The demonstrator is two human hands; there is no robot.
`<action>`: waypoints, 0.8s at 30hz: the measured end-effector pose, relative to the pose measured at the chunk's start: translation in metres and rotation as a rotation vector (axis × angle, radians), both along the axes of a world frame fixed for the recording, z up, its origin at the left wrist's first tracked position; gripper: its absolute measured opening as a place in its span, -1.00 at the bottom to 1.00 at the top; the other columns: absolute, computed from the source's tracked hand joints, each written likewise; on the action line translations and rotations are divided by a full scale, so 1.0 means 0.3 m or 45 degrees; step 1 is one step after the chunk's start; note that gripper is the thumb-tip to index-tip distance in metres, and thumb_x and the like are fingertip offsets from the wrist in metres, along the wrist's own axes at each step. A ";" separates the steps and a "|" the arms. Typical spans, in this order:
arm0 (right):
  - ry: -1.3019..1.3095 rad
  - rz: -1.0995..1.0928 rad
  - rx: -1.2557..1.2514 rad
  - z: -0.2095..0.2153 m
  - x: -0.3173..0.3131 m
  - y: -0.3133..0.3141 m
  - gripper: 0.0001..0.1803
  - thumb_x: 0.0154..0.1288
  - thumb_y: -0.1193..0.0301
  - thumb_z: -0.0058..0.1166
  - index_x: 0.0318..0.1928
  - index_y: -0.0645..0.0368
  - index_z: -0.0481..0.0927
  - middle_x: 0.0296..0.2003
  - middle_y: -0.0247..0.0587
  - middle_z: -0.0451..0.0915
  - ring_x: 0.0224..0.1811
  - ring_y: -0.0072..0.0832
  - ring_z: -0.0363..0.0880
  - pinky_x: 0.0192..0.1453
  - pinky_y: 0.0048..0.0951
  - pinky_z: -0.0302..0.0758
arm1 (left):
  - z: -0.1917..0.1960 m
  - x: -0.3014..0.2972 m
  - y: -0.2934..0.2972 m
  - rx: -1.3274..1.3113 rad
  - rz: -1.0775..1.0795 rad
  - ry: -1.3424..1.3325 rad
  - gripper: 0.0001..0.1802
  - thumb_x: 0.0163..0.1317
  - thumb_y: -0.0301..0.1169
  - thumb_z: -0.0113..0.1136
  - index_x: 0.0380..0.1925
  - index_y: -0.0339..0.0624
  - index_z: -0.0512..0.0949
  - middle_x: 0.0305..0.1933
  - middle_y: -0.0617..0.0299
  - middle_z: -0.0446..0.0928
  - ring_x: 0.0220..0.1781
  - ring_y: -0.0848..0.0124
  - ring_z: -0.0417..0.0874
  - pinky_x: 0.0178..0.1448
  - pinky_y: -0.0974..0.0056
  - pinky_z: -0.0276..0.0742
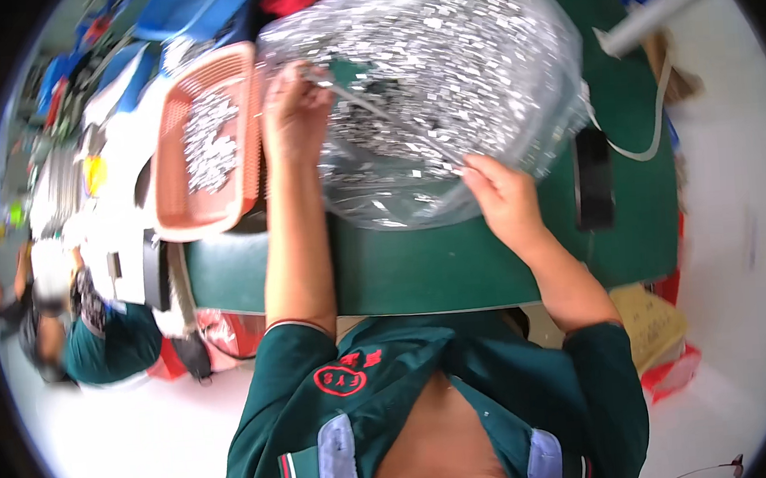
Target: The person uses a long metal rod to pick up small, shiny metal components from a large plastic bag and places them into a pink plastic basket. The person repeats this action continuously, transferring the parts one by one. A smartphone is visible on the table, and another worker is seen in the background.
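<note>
A thin, straight grey strip (360, 101) runs slantwise between my two hands, over a large clear plastic bag (399, 209) spread on the table. Closed fingers of my left hand (297, 116) pinch its upper left end. My right hand (505, 199) closes on the lower right end, at the bag's near right edge. Motion blur hides whether it is a rod or a flat band. Heaped in the bag are small shiny silver pieces (468, 64), smeared by motion; a dark green patch shows through near my left hand.
Left of the bag stands an orange plastic basket (167, 196) holding similar silver pieces (211, 153). A black oblong object (593, 180) lies on the green table (438, 271) at right, near a white cable (652, 145). Another person (110, 342) sits at far left.
</note>
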State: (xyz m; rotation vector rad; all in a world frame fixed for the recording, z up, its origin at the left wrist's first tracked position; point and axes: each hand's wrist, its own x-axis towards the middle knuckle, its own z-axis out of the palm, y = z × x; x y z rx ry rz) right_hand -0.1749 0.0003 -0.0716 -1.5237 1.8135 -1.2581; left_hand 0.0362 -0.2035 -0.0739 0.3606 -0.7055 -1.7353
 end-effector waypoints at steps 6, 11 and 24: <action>-0.311 0.069 0.194 0.024 0.008 -0.007 -0.80 0.30 0.42 0.09 -0.17 0.30 0.58 -0.51 -0.29 0.61 -0.50 -0.70 0.42 -0.41 -0.58 0.36 | 0.002 -0.010 0.002 0.026 -0.061 0.001 -0.69 0.30 -0.23 0.11 -0.12 -0.23 0.50 -0.24 0.16 0.54 -0.17 0.37 0.56 -0.05 0.25 0.53; -0.355 0.086 0.270 0.005 0.001 0.002 -0.79 0.32 0.44 0.06 -0.12 0.31 0.58 -0.53 -0.45 0.49 -0.48 -0.78 0.29 -0.42 -0.62 0.29 | 0.017 -0.013 0.033 0.010 0.157 -0.089 -0.72 0.28 -0.25 0.15 -0.21 -0.27 0.52 -0.28 0.19 0.56 -0.19 0.40 0.59 -0.05 0.26 0.54; 0.287 0.084 0.055 0.005 0.022 0.006 -0.75 0.39 0.44 -0.08 -0.08 0.37 0.52 -0.25 -0.06 0.66 -0.26 -0.45 0.61 -0.16 -0.40 0.48 | 0.011 -0.063 0.038 0.037 0.433 -0.403 -0.71 0.34 -0.22 0.08 -0.42 -0.21 0.54 -0.51 0.34 0.54 -0.53 0.58 0.49 -0.42 0.46 0.42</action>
